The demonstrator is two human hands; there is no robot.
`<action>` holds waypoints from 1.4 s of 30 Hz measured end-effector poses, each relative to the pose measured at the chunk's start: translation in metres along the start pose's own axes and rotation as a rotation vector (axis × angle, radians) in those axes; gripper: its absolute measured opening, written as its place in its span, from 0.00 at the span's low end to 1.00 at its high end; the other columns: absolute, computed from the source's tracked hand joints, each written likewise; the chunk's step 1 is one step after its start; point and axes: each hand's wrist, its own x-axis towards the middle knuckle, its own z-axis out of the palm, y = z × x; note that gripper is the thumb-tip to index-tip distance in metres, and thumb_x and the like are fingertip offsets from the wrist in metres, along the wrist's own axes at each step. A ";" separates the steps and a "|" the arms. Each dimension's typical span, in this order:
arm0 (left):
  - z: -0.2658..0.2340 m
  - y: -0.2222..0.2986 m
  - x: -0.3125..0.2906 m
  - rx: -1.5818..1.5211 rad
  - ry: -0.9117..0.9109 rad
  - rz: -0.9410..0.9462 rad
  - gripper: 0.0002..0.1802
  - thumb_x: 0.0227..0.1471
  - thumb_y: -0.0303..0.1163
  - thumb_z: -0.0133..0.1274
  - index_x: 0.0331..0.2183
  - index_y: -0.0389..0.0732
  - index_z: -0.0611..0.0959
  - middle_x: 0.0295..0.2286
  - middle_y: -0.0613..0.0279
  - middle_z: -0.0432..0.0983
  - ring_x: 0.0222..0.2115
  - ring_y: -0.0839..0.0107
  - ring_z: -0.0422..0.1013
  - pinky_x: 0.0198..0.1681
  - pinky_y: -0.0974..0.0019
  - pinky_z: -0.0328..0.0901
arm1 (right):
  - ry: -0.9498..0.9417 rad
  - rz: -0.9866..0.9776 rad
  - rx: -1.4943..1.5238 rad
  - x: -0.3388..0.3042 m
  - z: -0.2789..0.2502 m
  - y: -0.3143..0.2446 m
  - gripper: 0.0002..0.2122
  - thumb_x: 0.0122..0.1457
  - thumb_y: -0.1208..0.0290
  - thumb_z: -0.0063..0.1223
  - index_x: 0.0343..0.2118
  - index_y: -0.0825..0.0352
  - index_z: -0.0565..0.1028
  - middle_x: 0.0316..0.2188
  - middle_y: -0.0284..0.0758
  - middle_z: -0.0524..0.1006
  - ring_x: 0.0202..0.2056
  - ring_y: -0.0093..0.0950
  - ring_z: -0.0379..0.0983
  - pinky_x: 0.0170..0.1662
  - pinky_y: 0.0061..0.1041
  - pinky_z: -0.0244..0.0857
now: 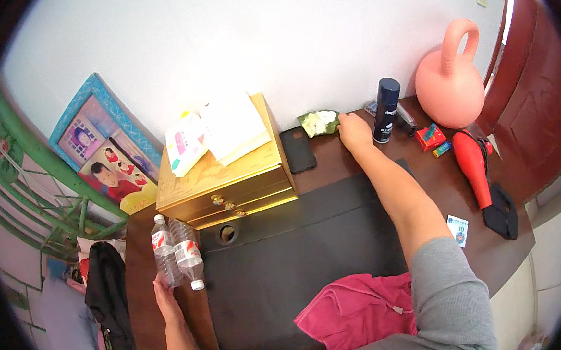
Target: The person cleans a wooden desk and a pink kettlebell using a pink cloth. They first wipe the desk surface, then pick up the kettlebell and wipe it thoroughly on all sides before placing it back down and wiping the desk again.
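Observation:
Two clear plastic bottles with red and white labels lie side by side at the left of the desk. One bottle has its white cap toward the far side, and the other bottle has its cap toward me. My left hand rests against the base of the first bottle, its fingers stretched along the side. Across the desk, near the wall, my right hand is closed on the right end of a crumpled green and white soft packet. Its fingertips are partly hidden. A black phone-shaped item lies left of the packet.
A gold drawer box with white packets on top stands behind the bottles. A dark spray can, a pink kettlebell-shaped object and a red hair dryer are at the right. A banknote and pink cloth lie nearer.

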 end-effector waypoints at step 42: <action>0.000 -0.022 0.011 -0.122 0.184 -0.010 0.32 0.68 0.55 0.47 0.59 0.38 0.75 0.56 0.59 0.73 0.57 0.66 0.68 0.62 0.59 0.61 | 0.453 -0.480 0.504 -0.070 -0.167 -0.267 0.11 0.64 0.64 0.56 0.39 0.69 0.76 0.35 0.49 0.81 0.40 0.47 0.79 0.42 0.47 0.73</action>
